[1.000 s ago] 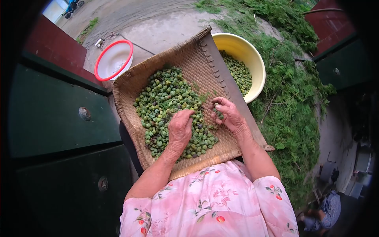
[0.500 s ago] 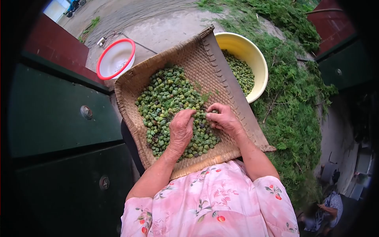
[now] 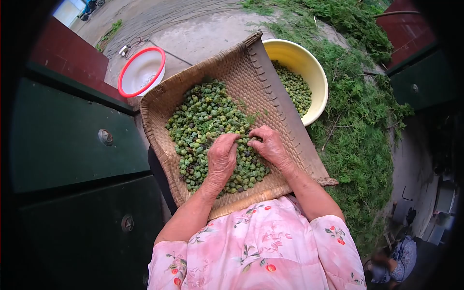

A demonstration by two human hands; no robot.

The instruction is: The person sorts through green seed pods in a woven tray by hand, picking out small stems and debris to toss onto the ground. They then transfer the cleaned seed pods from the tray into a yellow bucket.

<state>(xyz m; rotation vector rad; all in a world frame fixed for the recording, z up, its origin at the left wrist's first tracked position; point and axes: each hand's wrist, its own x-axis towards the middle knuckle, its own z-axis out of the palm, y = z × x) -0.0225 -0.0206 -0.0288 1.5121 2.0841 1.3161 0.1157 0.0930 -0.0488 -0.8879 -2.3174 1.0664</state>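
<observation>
A heap of small green cones [image 3: 205, 121], with a few dark ones and green sprigs among them, lies in a woven winnowing basket [image 3: 237, 77] on my lap. My left hand [image 3: 222, 157] is over the near part of the heap, thumb and fingers pinched together; its fingertips hide whatever is between them. Just to its right, my right hand [image 3: 271, 147] touches the heap's right side. Its fingers are bent, and a gap shows between index finger and thumb with nothing visible held there.
Beyond the basket's right edge stands a yellow bucket [image 3: 316, 82] partly filled with green cones. A white basin with a red rim [image 3: 161, 57] is at the far left. Cut green branches [image 3: 350, 145] cover the ground at right. Green panels [image 3: 72, 140] stand at left; another person [image 3: 403, 258] sits lower right.
My right hand has shifted slightly left and up over the cones, its index finger and thumb now reaching closer to my left hand. My left hand stays put. The other person has moved a little.
</observation>
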